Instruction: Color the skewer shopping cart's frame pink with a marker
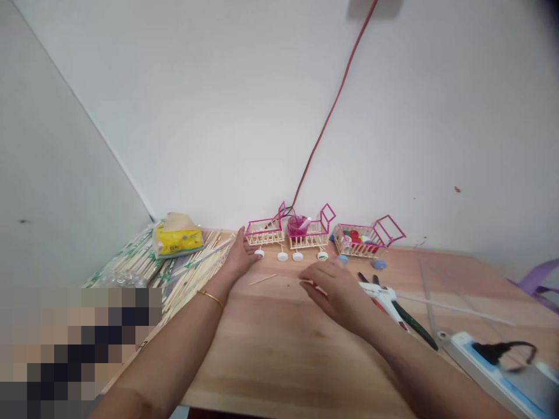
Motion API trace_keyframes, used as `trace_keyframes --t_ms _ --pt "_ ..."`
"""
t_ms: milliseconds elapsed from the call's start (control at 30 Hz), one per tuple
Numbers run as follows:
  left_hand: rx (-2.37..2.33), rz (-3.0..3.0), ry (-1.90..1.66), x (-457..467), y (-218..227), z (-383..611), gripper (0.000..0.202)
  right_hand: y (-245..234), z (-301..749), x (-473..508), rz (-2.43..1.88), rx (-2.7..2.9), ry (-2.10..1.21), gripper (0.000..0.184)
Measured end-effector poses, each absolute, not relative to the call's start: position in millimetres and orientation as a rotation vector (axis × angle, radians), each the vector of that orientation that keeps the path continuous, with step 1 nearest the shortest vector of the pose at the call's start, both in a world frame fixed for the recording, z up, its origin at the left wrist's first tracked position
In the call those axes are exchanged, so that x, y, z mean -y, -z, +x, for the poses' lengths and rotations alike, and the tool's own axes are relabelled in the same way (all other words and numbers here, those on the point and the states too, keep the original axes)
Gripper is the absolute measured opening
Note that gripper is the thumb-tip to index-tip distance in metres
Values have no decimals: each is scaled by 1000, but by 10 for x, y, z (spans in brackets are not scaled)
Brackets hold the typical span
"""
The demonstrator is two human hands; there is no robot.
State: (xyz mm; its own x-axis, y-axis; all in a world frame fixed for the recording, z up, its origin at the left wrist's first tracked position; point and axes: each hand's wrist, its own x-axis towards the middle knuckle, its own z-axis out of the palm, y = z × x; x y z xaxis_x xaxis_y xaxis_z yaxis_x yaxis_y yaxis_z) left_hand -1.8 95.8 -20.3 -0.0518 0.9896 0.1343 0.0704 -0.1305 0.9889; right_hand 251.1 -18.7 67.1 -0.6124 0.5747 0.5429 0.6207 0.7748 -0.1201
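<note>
My left hand (241,256) is beside the left end of a small cart (265,233) made of wooden sticks with a pink rim and white wheels. Its fingers are apart, close to one wheel; whether they touch the cart I cannot tell. Over the table's middle is my right hand (329,285), fingers bent toward the thumb, with a pale sliver between them that is too small to name. A short thin stick (262,279) lies between my hands. A second cart (310,240) holds a pink cup (297,226). The third cart (360,240) has blue wheels and contains colourful pieces.
Bundled sticks (174,285) and a yellow tissue pack (178,240) lie at left. On the right are pliers with dark green handles (414,324), a white glue gun (381,294), clear rulers and a power strip (489,372). A red cable (336,99) runs down the wall.
</note>
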Motion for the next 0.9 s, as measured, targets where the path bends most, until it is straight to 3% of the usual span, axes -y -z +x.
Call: trace_keyframes --t_ms 267,467,900 --pt "-1206 1293 -1270 -965 152 -47 120 -220 2574 204 -976 2541 -208 16" --pt "-1200 1263 -1266 -985 103 -39 129 -220 2500 245 -980 2594 -371 19" --pt "-1185 1309 -1209 -986 69 -32 125 -204 2491 217 -990 2596 -459 20"
